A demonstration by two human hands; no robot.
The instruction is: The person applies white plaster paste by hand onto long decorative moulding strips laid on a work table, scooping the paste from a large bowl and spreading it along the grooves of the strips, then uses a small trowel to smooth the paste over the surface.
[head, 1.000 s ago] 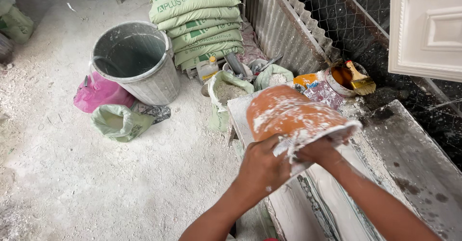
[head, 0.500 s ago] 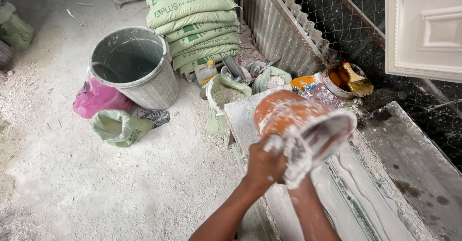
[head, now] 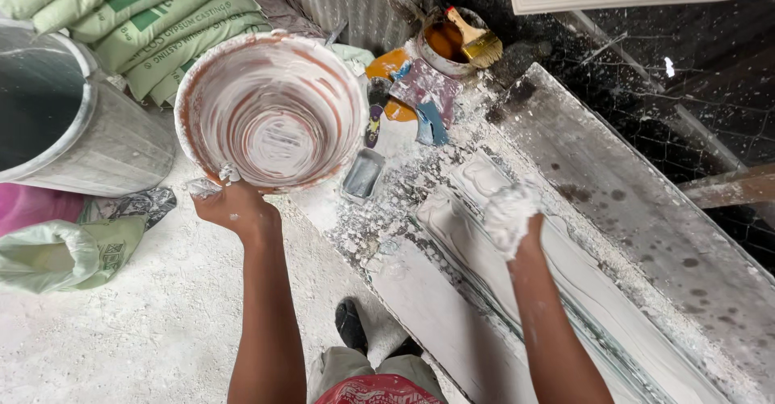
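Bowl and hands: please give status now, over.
Left hand grips the bowl by its rim; bowl almost empty, smeared white. Right hand, coated in plaster, presses on the white mould. Nothing between them.

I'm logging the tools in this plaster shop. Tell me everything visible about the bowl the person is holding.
The bowl is round, orange-brown and looks like flexible plastic or rubber, its inside smeared with white plaster in ring-shaped streaks. It is nearly empty and tilted so its mouth faces the camera. The left hand grips its lower rim, fingers coated in plaster. It is held up in front of a grey bucket and stacked green sacks.
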